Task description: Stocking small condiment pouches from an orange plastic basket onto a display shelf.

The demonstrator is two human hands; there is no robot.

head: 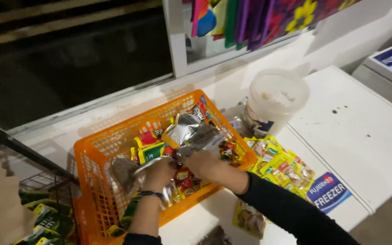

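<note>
Both of your hands are in the orange basket point(94, 156), a plastic crate with lattice walls that stands in the middle of the frame on the white desk point(359, 131). Your left hand point(159, 173) is closed on a clear packet point(125, 171) with dark grains inside, at the lower left part of the basket; the fingers wrap it from above, so the packet hangs a little over the other goods. Your right hand point(205, 163) grips the lower edge of a silver foil packet point(195, 131), which stands tilted up toward the basket's far corner, probably because you hold it only at one end. Under both hands lie many small sachets point(153, 152) in red, yellow and green, heaped loosely, so the basket keeps them together. To the right of the basket, more yellow sachets point(280, 165) lie spread in a strip on the desk, just beside the basket wall. Behind them, in the upper right of the frame, stands a white plastic tub point(273, 102) with a lid, near the wall. At the lower middle, one more packet point(249, 220) lies flat on the desk under your right sleeve. At the lower left, green packages point(46, 218) rest in a dark wire rack point(5, 149).
</note>
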